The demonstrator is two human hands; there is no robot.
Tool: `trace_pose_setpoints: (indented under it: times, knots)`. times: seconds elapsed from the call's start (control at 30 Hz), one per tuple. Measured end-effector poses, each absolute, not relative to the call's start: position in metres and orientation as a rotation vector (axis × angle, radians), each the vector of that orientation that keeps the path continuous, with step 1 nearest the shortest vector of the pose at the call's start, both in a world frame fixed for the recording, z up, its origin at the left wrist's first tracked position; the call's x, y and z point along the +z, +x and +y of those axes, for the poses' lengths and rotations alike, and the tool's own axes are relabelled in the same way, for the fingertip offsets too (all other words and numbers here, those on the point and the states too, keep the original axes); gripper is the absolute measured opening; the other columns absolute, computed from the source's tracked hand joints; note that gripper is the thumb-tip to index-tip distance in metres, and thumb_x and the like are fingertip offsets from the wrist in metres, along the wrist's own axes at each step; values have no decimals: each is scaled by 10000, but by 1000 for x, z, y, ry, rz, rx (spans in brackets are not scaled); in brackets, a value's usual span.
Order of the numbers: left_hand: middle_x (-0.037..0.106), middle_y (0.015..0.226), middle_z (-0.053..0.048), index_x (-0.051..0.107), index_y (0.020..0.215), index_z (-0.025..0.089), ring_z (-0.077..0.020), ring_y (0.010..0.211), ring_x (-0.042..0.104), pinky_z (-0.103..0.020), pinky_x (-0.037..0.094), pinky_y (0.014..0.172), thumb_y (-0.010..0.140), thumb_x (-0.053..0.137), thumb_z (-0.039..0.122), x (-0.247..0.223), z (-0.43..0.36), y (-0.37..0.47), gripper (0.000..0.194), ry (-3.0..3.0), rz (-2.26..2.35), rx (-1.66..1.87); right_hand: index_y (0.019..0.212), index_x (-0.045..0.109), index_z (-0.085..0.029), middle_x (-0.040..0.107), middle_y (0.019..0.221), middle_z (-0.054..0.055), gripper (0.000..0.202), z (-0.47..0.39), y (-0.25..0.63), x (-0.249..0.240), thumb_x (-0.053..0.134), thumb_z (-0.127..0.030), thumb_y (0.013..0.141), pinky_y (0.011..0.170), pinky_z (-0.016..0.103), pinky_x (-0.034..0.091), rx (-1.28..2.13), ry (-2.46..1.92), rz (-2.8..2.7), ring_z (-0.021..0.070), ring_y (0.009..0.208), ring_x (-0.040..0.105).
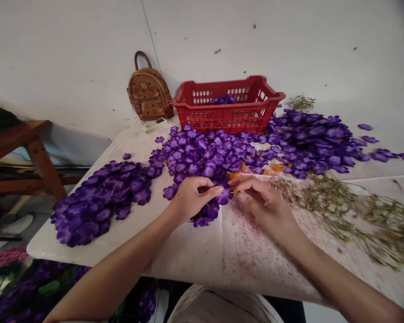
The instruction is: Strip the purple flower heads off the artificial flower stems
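Note:
My left hand [197, 197] is closed, thumb and forefinger pinching a purple artificial flower [225, 193] over the table. More purple blossoms [205, 215] hang just below that hand. Close by on the right, my right hand [256, 193] has its fingertips pinched on a small yellow flower centre [234, 192] at the edge of the purple flower. Beyond both hands lies a heap of loose purple petals [202, 152]. Small yellow flower centres [276, 168] are scattered just past my right hand.
A red plastic crate [222, 112] stands at the back, some purple flowers inside. Left of it are a brown backpack [151, 92] and a remote control [155, 125]. Purple petal piles [101, 197] lie left and right. Green stems [350, 206] cover the table's right. A wooden stool [40, 157] stands left.

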State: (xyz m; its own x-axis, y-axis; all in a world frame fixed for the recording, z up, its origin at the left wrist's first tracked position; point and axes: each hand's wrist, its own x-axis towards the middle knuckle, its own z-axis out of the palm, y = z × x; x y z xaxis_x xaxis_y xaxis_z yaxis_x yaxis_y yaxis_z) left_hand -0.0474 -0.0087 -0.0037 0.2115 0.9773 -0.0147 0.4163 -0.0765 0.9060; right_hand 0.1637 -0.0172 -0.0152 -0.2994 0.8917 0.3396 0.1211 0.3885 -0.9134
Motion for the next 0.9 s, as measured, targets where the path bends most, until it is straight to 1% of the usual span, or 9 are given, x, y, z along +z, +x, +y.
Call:
trace_pose_setpoints:
  times: [0.1, 0.2, 0.27, 0.37, 0.43, 0.53, 0.63, 0.77, 0.9]
  knots:
    - [431, 556, 41, 582, 598, 162, -93, 543, 358, -249, 245, 524, 906, 639, 446, -3, -13, -46, 423, 1794, 1353, 759, 861, 663, -254, 721, 1069, 55, 97, -15, 165, -17, 622, -276, 946, 875, 372, 541, 1079, -955, -1609, 222, 1021, 688]
    - [379, 516, 42, 523, 521, 161, -95, 532, 331, -270, 210, 523, 947, 605, 427, -1, -17, -46, 509, 1977, 1343, 583, 852, 661, -246, 720, 1043, 50, 93, -12, 167, -20, 637, -288, 931, 874, 370, 519, 1092, -1016, -1571, 215, 977, 681]
    - [417, 500, 38, 551, 515, 161, -95, 518, 354, -273, 206, 517, 936, 626, 461, 0, -19, -48, 523, 2020, 1351, 474, 846, 659, -239, 716, 1020, 48, 100, -11, 168, -21, 636, -295, 926, 870, 366, 503, 1082, -1050, -1565, 210, 953, 669]
    - [611, 605, 13, 693, 641, 176, -115, 575, 511, -255, 303, 544, 862, 719, 511, 1, -17, -51, 402, 2019, 1402, 458, 817, 652, -227, 713, 975, 48, 127, -9, 168, -21, 638, -306, 915, 850, 359, 493, 1056, -1095, -1565, 207, 914, 660]
    - [695, 741, -12, 752, 762, 190, -142, 675, 599, -256, 386, 621, 875, 722, 467, 2, -14, -54, 300, 2062, 1505, 544, 812, 650, -223, 715, 955, 49, 132, -8, 167, -21, 638, -310, 910, 850, 356, 493, 1059, -1103, -1575, 210, 916, 661]
    - [722, 895, -23, 785, 948, 225, -161, 762, 647, -263, 442, 689, 900, 706, 351, -1, -7, -55, 156, 2183, 1634, 599, 807, 645, -221, 708, 922, 47, 131, -9, 166, -21, 634, -309, 904, 835, 348, 491, 1061, -1108, -1577, 210, 902, 655]
    - [733, 1022, -29, 779, 1054, 249, -182, 817, 683, -266, 476, 688, 860, 745, 320, -7, -4, -51, 210, 2289, 1633, 526, 803, 643, -221, 694, 880, 38, 125, -10, 165, -21, 631, -302, 898, 806, 338, 491, 1053, -1111, -1574, 202, 853, 645]
    - [745, 1058, -45, 783, 1005, 226, -190, 838, 694, -268, 486, 688, 902, 689, 275, -14, -3, -46, 147, 2341, 1669, 523, 797, 632, -218, 673, 829, 28, 129, -11, 166, -19, 625, -299, 897, 759, 323, 482, 1053, -1115, -1593, 192, 799, 628]
    - [743, 944, -35, 785, 902, 217, -176, 822, 681, -264, 472, 711, 941, 630, 246, -14, 1, -49, 163, 2253, 1675, 626, 784, 620, -216, 643, 784, 20, 139, -11, 166, -17, 622, -302, 892, 711, 315, 468, 1061, -1131, -1610, 187, 754, 606]
